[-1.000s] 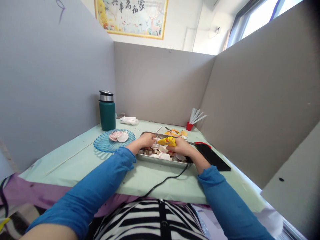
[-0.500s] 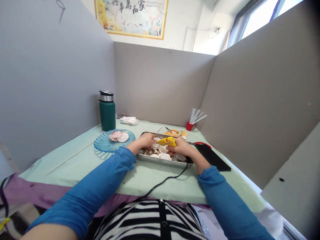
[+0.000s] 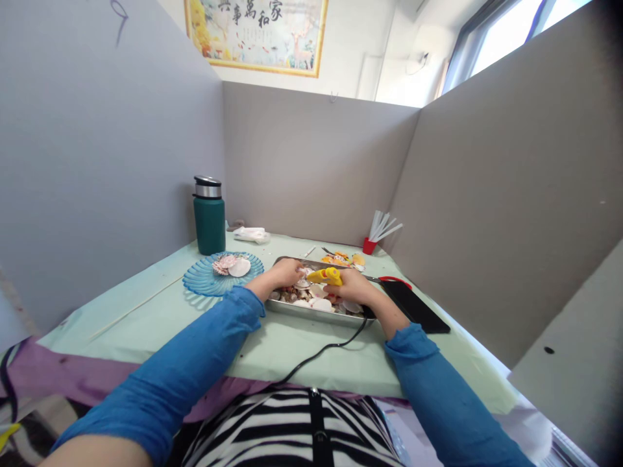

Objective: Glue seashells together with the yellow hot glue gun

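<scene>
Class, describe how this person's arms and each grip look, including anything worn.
Wrinkled, plain blue fabric sleeves cover both forearms, bunched near the wrists; bare arm shows above the left one. The left grip and right grip are human hands without gloves.

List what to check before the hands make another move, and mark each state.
1. Right hand gripping the yellow glue gun: ok.
2. Left hand well away from the glue gun: not ok, close beside it.
3. Left hand's hold on a shell: cannot tell, fingertips too small.
4. Glue gun hot: cannot tell.
5. Black cord slack: ok, it curves.
6. Green bottle upright, lid on: ok.
</scene>
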Demonstrator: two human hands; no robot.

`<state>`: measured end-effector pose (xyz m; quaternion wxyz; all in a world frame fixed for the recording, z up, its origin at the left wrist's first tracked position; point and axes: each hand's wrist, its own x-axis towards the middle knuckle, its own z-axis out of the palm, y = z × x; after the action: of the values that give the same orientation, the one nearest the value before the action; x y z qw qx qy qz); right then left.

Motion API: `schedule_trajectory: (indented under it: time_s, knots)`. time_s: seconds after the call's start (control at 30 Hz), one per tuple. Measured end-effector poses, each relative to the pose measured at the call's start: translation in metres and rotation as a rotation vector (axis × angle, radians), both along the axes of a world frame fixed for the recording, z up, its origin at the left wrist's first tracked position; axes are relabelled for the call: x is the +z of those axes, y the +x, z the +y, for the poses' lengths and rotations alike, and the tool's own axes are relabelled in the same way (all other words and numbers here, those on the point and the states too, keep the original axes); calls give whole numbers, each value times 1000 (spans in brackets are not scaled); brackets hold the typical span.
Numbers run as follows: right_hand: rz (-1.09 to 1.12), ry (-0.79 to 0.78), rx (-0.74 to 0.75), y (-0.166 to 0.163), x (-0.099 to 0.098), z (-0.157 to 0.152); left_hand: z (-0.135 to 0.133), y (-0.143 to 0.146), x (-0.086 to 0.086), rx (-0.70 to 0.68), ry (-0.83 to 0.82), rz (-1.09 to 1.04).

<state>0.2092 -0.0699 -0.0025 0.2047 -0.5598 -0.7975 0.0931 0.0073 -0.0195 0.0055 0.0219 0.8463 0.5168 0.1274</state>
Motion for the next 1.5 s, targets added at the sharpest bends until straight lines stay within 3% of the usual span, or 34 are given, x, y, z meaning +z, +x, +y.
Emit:
schedule_trajectory:
  time_s: [1.5]
  knots:
    - [63, -17, 28, 2, -3, 3, 2, -1, -1, -17, 16, -3]
